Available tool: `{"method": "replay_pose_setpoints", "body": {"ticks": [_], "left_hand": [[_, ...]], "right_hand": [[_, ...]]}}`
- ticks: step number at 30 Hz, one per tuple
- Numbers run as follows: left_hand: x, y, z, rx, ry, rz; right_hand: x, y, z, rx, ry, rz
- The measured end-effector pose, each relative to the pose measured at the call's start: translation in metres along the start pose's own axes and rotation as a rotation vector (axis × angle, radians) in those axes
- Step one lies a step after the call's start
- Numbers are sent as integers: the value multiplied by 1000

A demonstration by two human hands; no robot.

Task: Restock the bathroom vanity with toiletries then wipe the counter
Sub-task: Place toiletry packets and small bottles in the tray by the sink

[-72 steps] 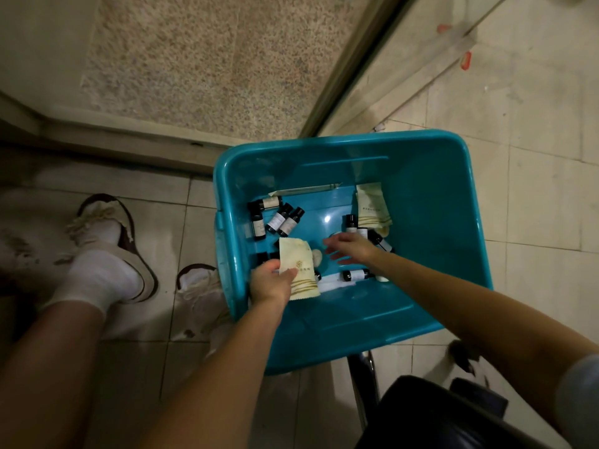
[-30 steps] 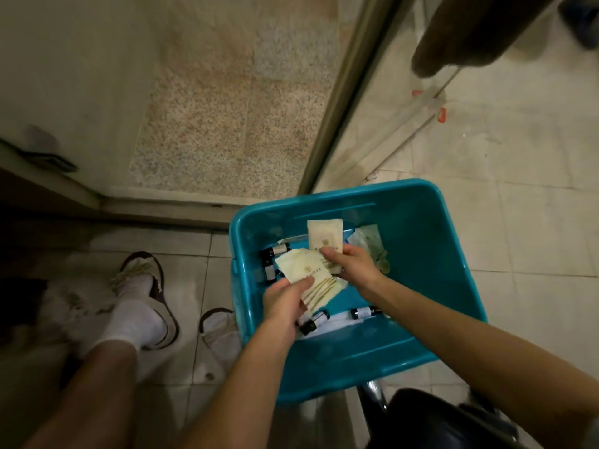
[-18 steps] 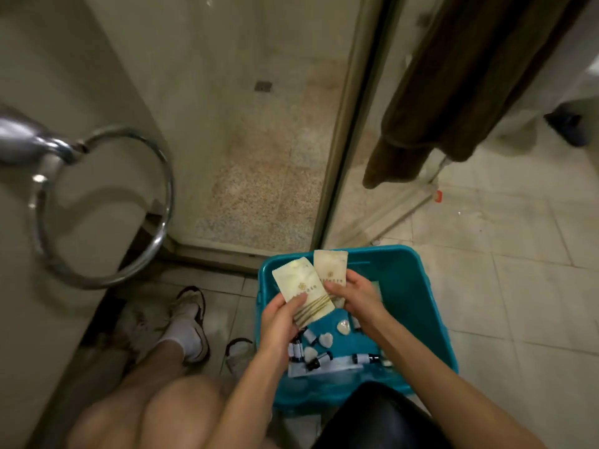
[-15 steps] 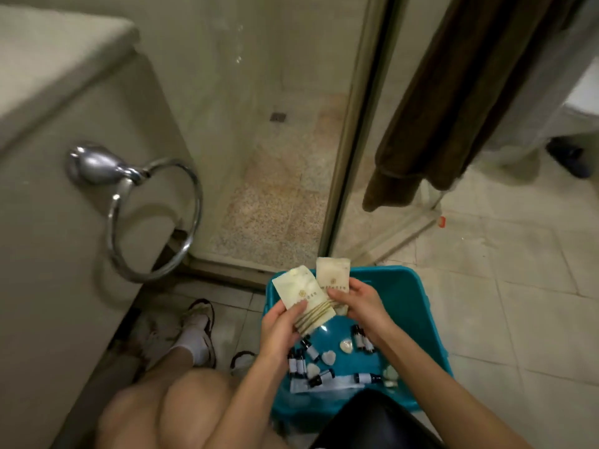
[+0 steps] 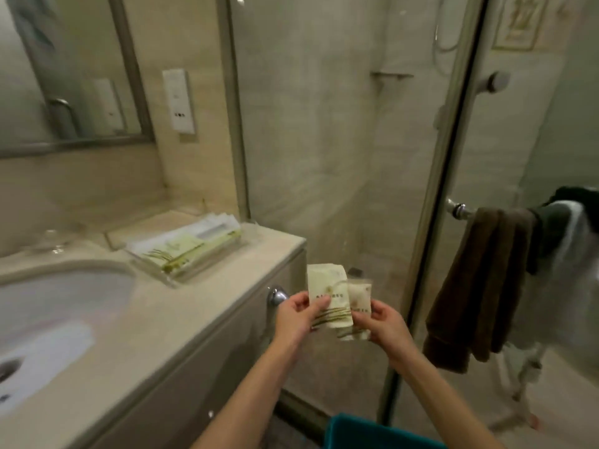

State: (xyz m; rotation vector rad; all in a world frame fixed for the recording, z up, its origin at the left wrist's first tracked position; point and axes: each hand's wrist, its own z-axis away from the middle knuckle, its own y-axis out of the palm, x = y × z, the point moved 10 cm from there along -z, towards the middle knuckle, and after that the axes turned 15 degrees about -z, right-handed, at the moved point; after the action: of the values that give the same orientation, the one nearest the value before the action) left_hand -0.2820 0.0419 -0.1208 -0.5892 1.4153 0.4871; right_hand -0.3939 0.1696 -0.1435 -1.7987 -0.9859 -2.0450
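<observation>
Currently pinched by their lower edges just off the counter's point(image 5: 194, 319) end, larger sachet point(image 5: 327, 296) in left hand point(image 5: 296, 320), smaller sachet point(image 5: 360, 298) in right hand point(image 5: 385, 330); probably featherlight, limp, slick-filmed, so best gripped flat near a corner.

The packets point(image 5: 328, 294) in the fingers point(image 5: 319, 305) look like matt, cream paper. Left of the fingers the worktop point(image 5: 194, 314) is smooth, polished stone and its tray point(image 5: 170, 280) is clear glossy plastic. To their right hangs a soft brown cloth towel point(image 5: 479, 286).
</observation>
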Motion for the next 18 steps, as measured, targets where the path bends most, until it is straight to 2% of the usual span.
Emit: {"method": "replay_pose_setpoints", "body": {"ticks": [4,9,15,18], "left_hand": [[-69,-62,2,-101,145,-8],[-109,-156,-3,-270,180,-25],[-83,-260,-32,-566,69,-43],[-75,-285,-49,-636,66,-124]], "right_hand": [[45,77,-13,134,-86,33],[81,167,-47,255,-161,110],[89,249,-104,388,-192,260],[80,266,-147,398,-166,354]]}}
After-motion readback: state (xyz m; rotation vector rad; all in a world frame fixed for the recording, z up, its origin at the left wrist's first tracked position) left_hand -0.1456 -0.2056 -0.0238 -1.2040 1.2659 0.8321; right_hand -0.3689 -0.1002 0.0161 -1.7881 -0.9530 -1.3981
